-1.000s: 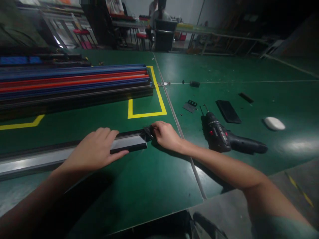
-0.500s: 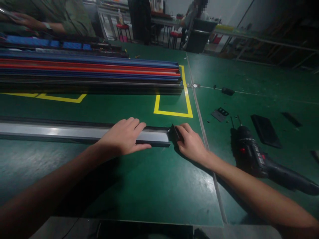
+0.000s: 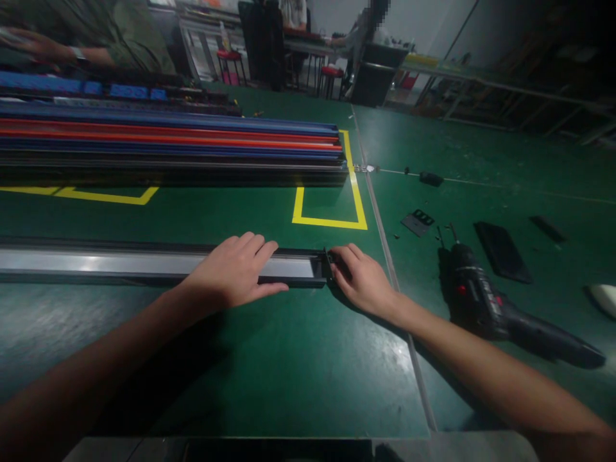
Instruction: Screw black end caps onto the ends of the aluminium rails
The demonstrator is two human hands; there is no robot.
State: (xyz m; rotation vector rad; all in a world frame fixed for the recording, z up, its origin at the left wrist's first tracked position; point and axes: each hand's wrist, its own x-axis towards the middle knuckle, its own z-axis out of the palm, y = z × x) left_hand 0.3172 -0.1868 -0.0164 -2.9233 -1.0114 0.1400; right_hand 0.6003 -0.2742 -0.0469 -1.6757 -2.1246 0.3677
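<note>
A long rail (image 3: 120,262) with black edges and a silver channel lies across the green table. My left hand (image 3: 238,268) grips it near its right end, fingers over the far edge and thumb along the near edge. At that end, my right hand (image 3: 360,279) pinches a small black end piece (image 3: 328,264). The piece stands upright against the rail's open end, and a dark part of it reaches into the channel. My right fingertips partly hide it.
Blue, red and black profiles (image 3: 192,144) lie stacked beyond the rail. A black power drill (image 3: 486,298), a dark flat block (image 3: 503,251) and a small slotted plate (image 3: 418,222) are at the right. A person's hand (image 3: 36,48) shows at upper left.
My right hand has brought the black end piece left, from a tilted position just off the rail to upright against its end. My left hand keeps its hold. The view has shifted slightly.
</note>
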